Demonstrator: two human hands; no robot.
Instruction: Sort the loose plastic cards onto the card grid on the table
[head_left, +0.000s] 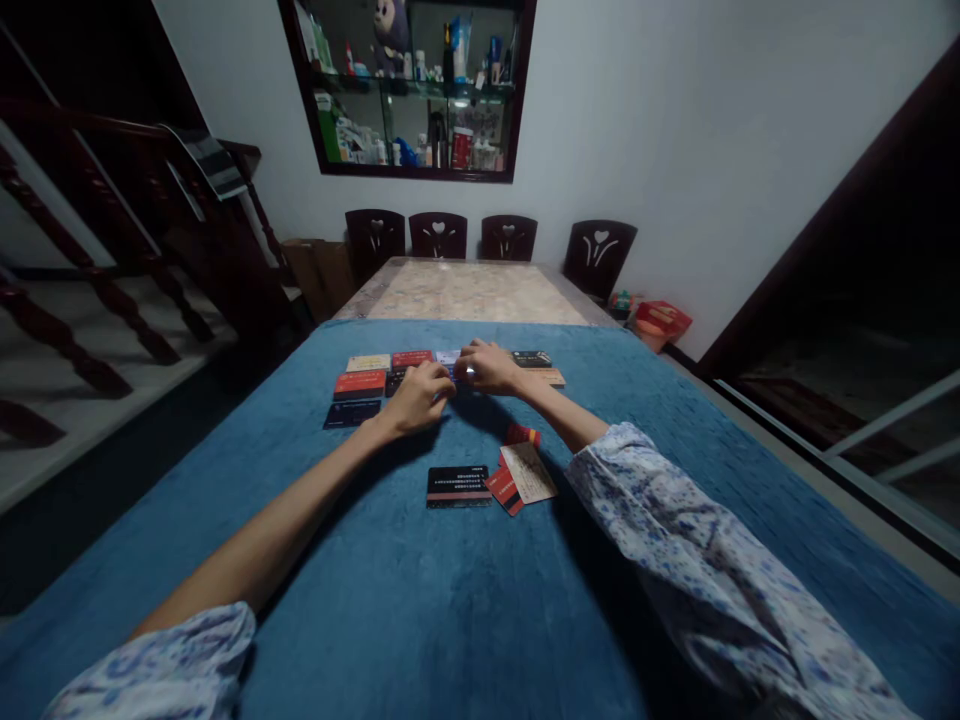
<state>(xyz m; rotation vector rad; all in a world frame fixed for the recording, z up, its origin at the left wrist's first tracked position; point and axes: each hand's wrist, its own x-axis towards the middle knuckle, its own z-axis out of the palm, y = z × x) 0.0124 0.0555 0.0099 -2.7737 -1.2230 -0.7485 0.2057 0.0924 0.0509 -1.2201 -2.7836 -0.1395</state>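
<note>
My left hand (421,394) reaches over the blue cloth with its fingers curled, tips at the near left edge of a bluish card (466,375). On the same card's other side is my right hand (486,367), fingers bent down and closed at it; the hands hide most of this card. A whitish card (448,357) lies just behind. Left of my left hand are a red card (361,385), a cream card (368,363), a second red card (412,358) and a dark blue card (352,414). A black card (395,381) is partly covered by my left hand.
Beyond my right hand lie another black card (532,358) and an orange-tan card (551,377). Closer to me are a striped black card (458,487) and a loose pile topped by a beige card (529,472). Chairs (438,236) stand past the table's far end (465,290).
</note>
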